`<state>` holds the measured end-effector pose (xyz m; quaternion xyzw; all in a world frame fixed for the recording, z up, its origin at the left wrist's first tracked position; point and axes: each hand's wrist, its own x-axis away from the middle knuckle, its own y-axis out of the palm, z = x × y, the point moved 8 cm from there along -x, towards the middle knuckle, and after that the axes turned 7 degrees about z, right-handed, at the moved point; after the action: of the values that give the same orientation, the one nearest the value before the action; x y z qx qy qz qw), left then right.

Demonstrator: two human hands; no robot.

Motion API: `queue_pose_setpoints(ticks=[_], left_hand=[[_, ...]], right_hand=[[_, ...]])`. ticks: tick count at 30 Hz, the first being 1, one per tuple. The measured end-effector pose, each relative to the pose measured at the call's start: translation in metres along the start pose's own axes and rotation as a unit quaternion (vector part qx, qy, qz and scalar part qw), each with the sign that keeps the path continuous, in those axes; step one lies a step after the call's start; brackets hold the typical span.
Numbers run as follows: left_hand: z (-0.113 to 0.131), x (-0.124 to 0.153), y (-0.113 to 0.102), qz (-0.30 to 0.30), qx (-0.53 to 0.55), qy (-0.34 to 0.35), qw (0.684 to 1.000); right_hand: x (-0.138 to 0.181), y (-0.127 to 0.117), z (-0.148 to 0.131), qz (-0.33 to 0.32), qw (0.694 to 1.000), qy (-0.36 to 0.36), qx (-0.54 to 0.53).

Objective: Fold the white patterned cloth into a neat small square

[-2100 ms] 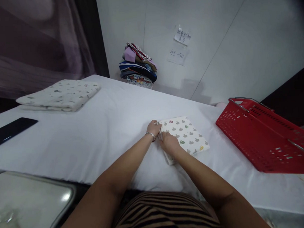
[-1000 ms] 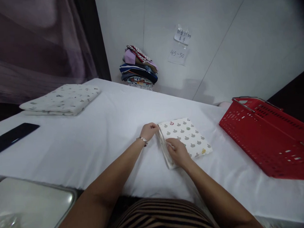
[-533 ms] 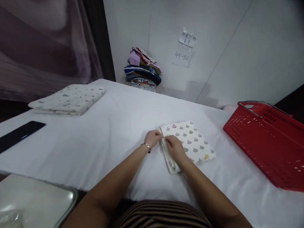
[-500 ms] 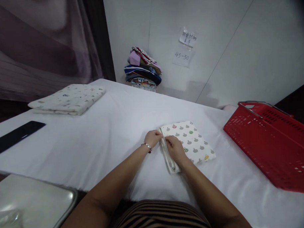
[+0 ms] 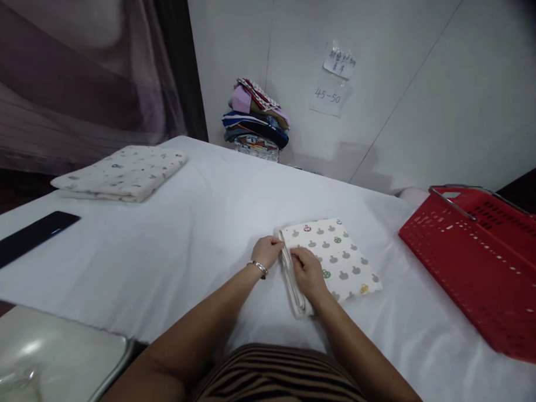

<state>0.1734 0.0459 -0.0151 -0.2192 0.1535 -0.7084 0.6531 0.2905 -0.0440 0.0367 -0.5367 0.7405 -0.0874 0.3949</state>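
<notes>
A small folded white cloth [image 5: 335,257] printed with grey, red, green and yellow shapes lies on the white-covered table [image 5: 198,227] just ahead of me. My left hand [image 5: 268,250], with a bracelet on the wrist, pinches the cloth's near-left corner. My right hand [image 5: 307,271] rests on the left edge of the same cloth, its fingers curled onto the stacked layers there. The two hands are almost touching.
A red plastic basket [image 5: 481,258] stands at the right. A larger folded white cloth [image 5: 121,172] lies at the far left, with a black phone-like slab [image 5: 27,237] nearer. A pile of coloured fabrics [image 5: 256,119] sits against the wall. A shiny tray [image 5: 49,361] is at lower left.
My right hand slid down along the cloth's left edge, then came back up beside my left hand. The view has drifted slightly; the cloth stays in place.
</notes>
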Motion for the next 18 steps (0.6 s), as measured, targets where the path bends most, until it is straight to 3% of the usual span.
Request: queue_pose_setpoints(ticks=[10,18], left_hand=[[0.009,0.002,0.005,-0.036,-0.063,-0.002,0.997],[0.001,-0.001,0.0,-0.034,-0.024,-0.039,0.998]], right_hand=[[0.0,0.001,0.004,-0.011,1.0,0.013,-0.012],[0.001,0.002,0.003,-0.016,1.0,0.006,0.001]])
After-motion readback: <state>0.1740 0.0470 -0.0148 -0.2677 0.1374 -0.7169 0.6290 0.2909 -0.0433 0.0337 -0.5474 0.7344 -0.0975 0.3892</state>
